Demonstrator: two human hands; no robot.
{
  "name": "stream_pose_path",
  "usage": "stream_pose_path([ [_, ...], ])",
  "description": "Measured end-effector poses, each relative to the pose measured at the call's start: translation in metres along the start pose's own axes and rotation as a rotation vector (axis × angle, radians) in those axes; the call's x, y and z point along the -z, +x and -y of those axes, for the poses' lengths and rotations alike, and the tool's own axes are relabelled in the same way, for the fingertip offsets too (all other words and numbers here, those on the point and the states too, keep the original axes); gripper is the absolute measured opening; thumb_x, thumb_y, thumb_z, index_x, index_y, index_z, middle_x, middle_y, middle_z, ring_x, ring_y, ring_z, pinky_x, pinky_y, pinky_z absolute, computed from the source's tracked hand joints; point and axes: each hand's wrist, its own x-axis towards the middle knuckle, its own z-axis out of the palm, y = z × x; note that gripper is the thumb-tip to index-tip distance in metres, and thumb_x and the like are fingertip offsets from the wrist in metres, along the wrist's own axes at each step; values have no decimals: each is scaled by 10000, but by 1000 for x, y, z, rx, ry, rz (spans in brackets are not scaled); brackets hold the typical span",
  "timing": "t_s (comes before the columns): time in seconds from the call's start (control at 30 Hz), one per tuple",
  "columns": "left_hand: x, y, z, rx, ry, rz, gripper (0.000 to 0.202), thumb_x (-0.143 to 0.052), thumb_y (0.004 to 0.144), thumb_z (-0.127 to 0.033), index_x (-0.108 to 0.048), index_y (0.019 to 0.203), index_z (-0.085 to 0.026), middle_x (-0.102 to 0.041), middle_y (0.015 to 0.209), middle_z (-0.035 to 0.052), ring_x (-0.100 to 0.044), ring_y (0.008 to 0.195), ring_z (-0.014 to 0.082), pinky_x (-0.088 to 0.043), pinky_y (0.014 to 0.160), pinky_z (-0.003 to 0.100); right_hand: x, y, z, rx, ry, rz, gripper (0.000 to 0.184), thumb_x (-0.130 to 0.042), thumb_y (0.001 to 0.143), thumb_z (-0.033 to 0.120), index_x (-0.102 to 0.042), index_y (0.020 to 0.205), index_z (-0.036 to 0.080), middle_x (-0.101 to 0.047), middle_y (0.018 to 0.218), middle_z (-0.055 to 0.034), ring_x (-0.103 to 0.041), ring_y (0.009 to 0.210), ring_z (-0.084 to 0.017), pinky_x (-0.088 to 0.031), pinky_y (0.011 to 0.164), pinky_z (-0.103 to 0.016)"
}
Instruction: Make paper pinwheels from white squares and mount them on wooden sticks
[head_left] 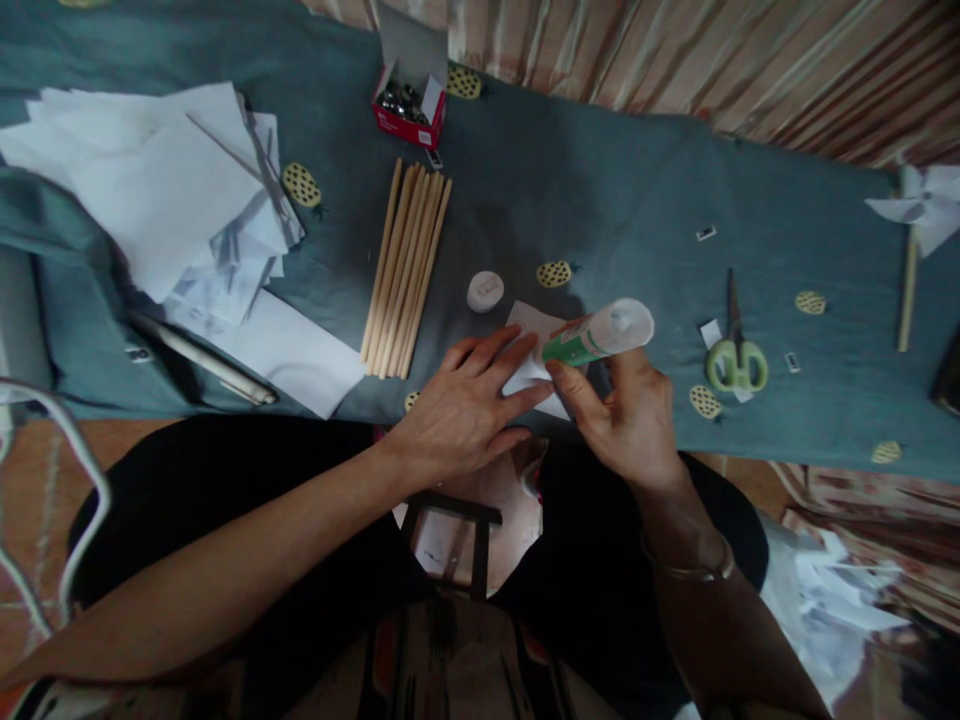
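Note:
A glue stick [592, 335] with a green and white label is gripped in my right hand [634, 420]. Its lower end points down at a small piece of white paper [534, 322] near the table's front edge. My left hand [469, 400] lies with its fingers stretched over that paper, pressing on it. Parts of the paper are hidden under both hands. Just beyond my left fingers rests a round white cap [485, 291]. To its left lies a row of several wooden sticks [407, 270].
Green-handled scissors [737, 360] lie to the right, and a paper pinwheel [926, 205] on a stick is at the far right. A red box [409, 115] of shiny metal pieces stands at the back. Loose white paper sheets [165, 180] and a pen [202, 360] are on the left.

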Motion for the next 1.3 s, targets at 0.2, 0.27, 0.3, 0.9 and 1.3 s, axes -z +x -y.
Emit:
stream_pose_path([
  [0.2, -1, -1, 1, -8, 7, -7, 489, -617, 899, -410, -515, 1353, -259, -403, 1525, 156, -322, 1419, 365, -347, 1048, 540, 3, -2, 0, 4, 18, 12, 292, -572, 912, 407, -612, 1104, 190, -706, 1062, -123, -682, 960, -271, -558, 828, -429],
  [0.27, -2, -1, 2, -14, 2, -10, 479, -615, 901, -403, -522, 1347, -257, -396, 1529, 158, -316, 1423, 368, -343, 1049, 542, 4, -3, -2, -15, 34, 13, 291, -579, 903, 416, -616, 1092, 197, -709, 1037, -111, -684, 910, -258, -560, 803, -420],
  [0.3, -2, -1, 2, -17, -2, -12, 477, -618, 899, -401, -526, 1345, -257, -393, 1531, 160, -314, 1423, 370, -342, 1049, 543, 5, -4, -3, -36, 44, 11, 292, -589, 896, 421, -619, 1086, 201, -712, 1019, -104, -683, 883, -252, -560, 791, -416],
  [0.9, 22, 4, 16, 41, -57, -278, 417, -528, 952, -314, -521, 1349, -186, -537, 1384, 153, -471, 1281, 302, -379, 1050, 483, 12, 15, -30, -511, 1273, -229, 179, -724, 775, 382, -654, 842, 232, -748, 895, 2, -714, 953, -179, -554, 959, -395],
  [1.3, 27, 24, 55, 351, -354, -386, 291, -592, 875, -233, -629, 1159, -176, -657, 1136, 90, -624, 1035, 212, -500, 948, 392, 1, 18, -22, -562, 1340, -145, 263, -758, 752, 451, -698, 881, 229, -743, 851, 6, -694, 781, -123, -583, 775, -262],
])
